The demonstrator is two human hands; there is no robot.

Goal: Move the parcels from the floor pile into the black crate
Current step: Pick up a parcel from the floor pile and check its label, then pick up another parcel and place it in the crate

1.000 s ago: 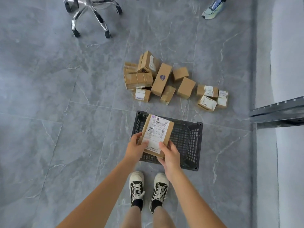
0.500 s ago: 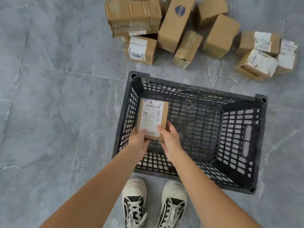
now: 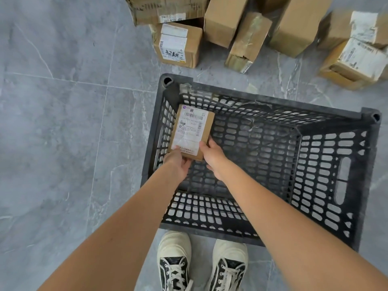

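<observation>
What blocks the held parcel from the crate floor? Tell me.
Nothing visible. The parcel, held by the left hand and right hand, sits inside the black crate by its left wall; the mesh floor below looks bare.

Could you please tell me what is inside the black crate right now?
Only one labelled parcel, held by both hands at the black crate's left wall. Whatever lies directly beneath it is hidden.

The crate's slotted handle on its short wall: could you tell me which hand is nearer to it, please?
Right. The right hand grips the parcel on the side toward the handle slot; the left hand is farther.
</observation>
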